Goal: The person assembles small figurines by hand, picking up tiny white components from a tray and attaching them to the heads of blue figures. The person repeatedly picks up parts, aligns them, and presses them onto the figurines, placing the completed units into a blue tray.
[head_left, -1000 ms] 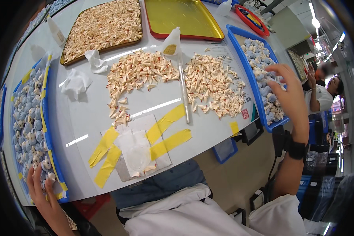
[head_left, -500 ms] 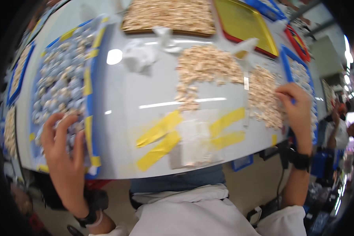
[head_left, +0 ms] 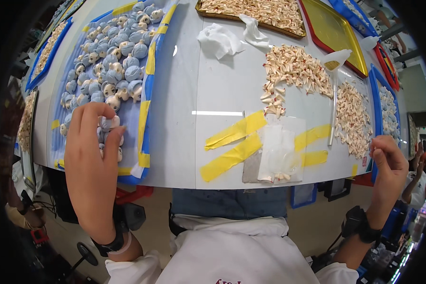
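Observation:
My left hand (head_left: 91, 161) reaches over the near end of a blue tray (head_left: 149, 90) at the left. Its thumb and fingers close round a small doll head (head_left: 110, 124) with pale blue hair. Several similar doll heads (head_left: 113, 73) lie crowded in the tray, some face up. At the right, by the table's near edge, my right hand (head_left: 390, 161) is closed in a pinch, apart from the left. Whatever its fingertips hold, if anything, is too small to make out. Just left of it spreads a heap of small beige pointed pieces (head_left: 352, 118).
A second heap of beige pieces (head_left: 293, 71), some red-tipped, lies mid-table beside a funnel-headed stick (head_left: 333, 99). Yellow tape strips (head_left: 234, 132) flank a clear plastic sheet (head_left: 293, 165). Crumpled tissues (head_left: 217, 40), a full tray (head_left: 251, 14) and a yellow tray (head_left: 333, 33) stand farther back.
The whole view has shifted and sharpened. My left thumb and fingers have come together round a doll head. My right hand has moved from beside the beige heap toward the table's near edge.

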Tool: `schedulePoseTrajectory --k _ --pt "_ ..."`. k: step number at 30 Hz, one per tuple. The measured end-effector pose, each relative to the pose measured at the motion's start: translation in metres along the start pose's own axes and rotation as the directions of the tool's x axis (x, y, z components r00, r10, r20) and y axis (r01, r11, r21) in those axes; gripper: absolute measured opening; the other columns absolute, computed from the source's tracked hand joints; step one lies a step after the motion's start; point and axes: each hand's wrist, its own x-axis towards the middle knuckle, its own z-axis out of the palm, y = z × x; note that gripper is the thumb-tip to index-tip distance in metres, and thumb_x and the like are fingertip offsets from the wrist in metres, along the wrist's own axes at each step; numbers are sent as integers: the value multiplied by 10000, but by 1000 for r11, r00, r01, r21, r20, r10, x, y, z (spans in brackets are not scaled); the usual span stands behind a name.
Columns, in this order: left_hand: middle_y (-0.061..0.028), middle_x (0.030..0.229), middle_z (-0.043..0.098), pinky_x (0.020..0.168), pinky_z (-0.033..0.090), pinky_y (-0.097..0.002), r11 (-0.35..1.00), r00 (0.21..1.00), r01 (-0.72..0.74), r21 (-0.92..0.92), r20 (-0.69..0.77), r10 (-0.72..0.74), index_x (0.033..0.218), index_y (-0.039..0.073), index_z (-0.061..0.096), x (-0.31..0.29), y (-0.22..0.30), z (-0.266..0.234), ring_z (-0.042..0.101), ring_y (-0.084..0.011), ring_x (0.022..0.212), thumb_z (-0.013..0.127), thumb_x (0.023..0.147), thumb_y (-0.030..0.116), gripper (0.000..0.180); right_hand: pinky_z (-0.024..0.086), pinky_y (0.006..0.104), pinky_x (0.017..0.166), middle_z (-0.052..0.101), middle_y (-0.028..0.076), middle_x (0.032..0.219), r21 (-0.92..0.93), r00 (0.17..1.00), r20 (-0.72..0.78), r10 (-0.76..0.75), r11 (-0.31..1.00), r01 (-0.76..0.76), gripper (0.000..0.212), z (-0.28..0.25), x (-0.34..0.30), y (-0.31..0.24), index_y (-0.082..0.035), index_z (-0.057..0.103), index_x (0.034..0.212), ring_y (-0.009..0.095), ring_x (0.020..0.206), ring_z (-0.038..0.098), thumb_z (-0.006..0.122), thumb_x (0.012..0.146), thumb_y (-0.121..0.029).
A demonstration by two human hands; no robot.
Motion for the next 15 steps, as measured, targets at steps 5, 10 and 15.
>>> schedulePoseTrajectory --k 5,10,15 --pt "-119 953 538 746 411 -345 997 985 -75 2 -153 75 959 14 527 -3 -7 6 522 -297 879 551 770 15 191 406 206 689 570 51 812 231 996 -35 83 970 -72 90 13 -6 -7 11 567 806 102 723 524 634 748 -5" --pt "-121 994 540 758 442 -307 980 938 -171 -98 -322 131 993 3 548 -5 -16 10 552 -229 897 536 794 -14 200 419 202 701 579 52 804 139 1000 8 16 990 -17 109 30 -2 -20 19 554 817 102 745 543 627 736 25" --pt "-157 1079 488 755 462 -283 642 958 -196 -741 -285 -37 947 -9 565 -30 2 19 542 -231 932 568 769 -42 181 431 207 716 587 61 811 200 997 65 52 978 -64 96 48 2 -40 31 560 797 108 770 559 615 724 58"
